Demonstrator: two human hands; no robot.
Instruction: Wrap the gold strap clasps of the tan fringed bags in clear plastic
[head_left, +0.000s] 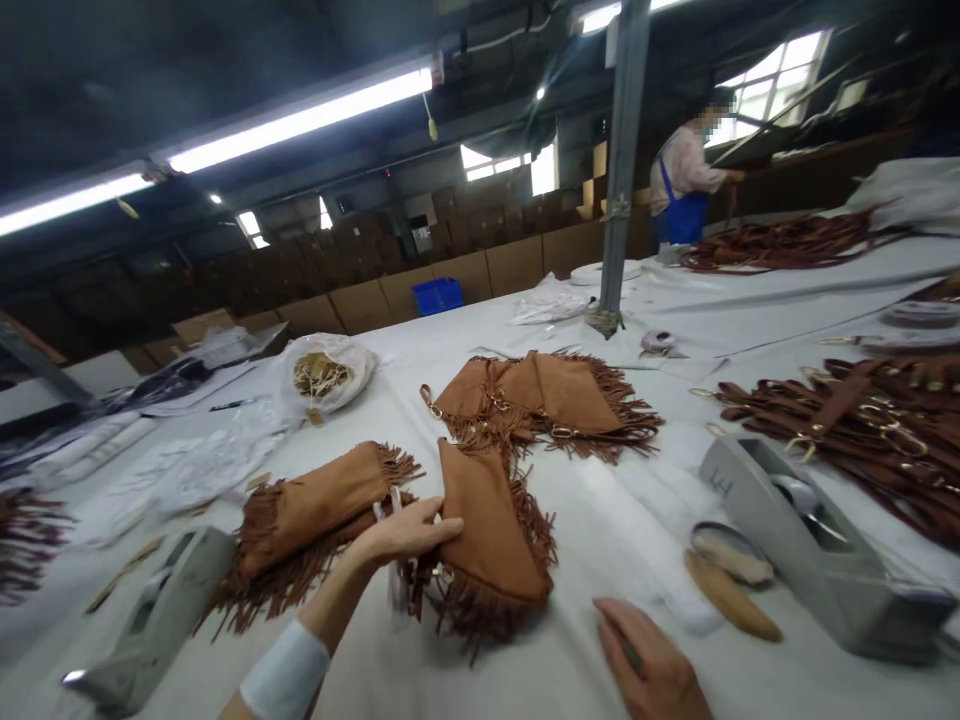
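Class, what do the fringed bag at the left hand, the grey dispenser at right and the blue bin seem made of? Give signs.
Fringed bag: leather or suede-like imitation, matte brown; soft surface and cut strips suggest it.
Grey dispenser: probably hard plastic, dull and smooth, from its rigid moulded look; painted metal is possible.
Blue bin: likely plastic, judging by its even colour; finish too distant to tell.

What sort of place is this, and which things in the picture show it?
Probably a leather-goods workshop or small factory: fringed brown bags lie on a large white-covered worktable, brown straps with metal clasps are piled at the right, and cardboard boxes line the background.
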